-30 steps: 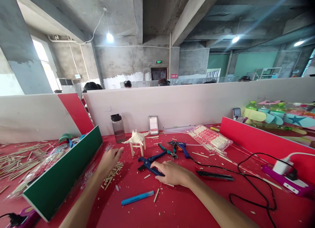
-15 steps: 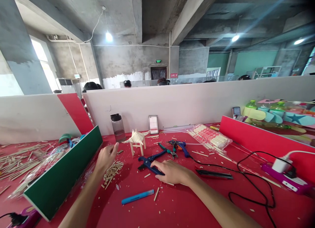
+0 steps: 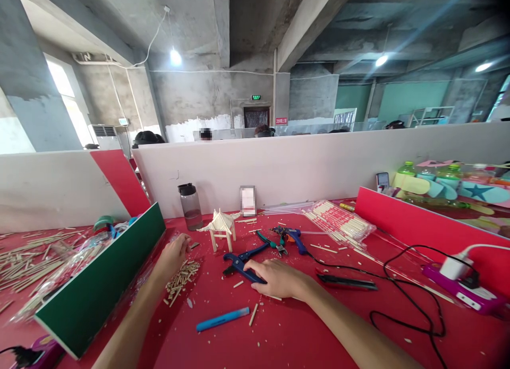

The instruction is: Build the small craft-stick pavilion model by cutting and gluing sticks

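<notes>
My right hand [image 3: 275, 277] lies on the red table [image 3: 303, 332] with its fingers over the lower handle of a blue cutter [image 3: 241, 261]. My left hand [image 3: 172, 256] hovers over a pile of short cut wooden sticks [image 3: 181, 277]. Its fingertips are curled together close to a small stick piece [image 3: 195, 245], and whether they pinch anything is unclear. A small wooden stick pavilion [image 3: 221, 228] stands just beyond, between the two hands.
A blue marker [image 3: 222, 319], green pliers [image 3: 271, 244], a glue gun [image 3: 292, 236], a black flat tool [image 3: 346, 283] and a bag of long sticks [image 3: 338, 225] lie around. A bottle [image 3: 190, 206] stands at the back. A green board [image 3: 99, 284] walls the left; cables and a power strip [image 3: 462, 292] sit right.
My left hand has drawn back from the table's middle, lifted slightly and curled its fingers near the small stick piece. The right hand has stayed on the cutter.
</notes>
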Tool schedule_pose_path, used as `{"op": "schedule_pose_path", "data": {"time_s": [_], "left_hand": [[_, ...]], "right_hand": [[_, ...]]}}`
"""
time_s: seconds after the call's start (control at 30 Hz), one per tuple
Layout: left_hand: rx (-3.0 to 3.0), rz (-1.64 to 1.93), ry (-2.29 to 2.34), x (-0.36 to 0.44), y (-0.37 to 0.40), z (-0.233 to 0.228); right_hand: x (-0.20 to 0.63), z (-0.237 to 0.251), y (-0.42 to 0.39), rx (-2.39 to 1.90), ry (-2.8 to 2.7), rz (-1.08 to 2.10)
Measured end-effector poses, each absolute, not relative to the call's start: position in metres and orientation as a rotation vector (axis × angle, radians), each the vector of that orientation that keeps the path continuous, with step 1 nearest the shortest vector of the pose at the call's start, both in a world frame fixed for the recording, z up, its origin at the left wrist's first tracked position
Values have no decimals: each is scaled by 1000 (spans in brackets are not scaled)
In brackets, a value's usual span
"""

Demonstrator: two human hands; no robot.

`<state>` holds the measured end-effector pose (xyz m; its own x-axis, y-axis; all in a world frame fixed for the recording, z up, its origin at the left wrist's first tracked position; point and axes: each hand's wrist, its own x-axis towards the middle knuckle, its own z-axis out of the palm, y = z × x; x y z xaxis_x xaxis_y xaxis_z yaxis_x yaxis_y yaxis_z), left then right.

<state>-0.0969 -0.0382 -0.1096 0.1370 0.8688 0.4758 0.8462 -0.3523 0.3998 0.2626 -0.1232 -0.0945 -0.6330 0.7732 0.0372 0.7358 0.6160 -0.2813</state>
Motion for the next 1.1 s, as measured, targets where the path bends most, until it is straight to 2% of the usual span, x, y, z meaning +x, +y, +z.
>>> {"op": "schedule_pose_path", "data": {"time_s": [0.63,1.1], "left_hand": [[2226,856,1703,-102,-46,-94],[2318,798,1876,-107,-50,-85]], "right_hand": [[265,-100,-120,-1215,-2675,374],[265,-102,-119,-1209,-2679,368]]}}
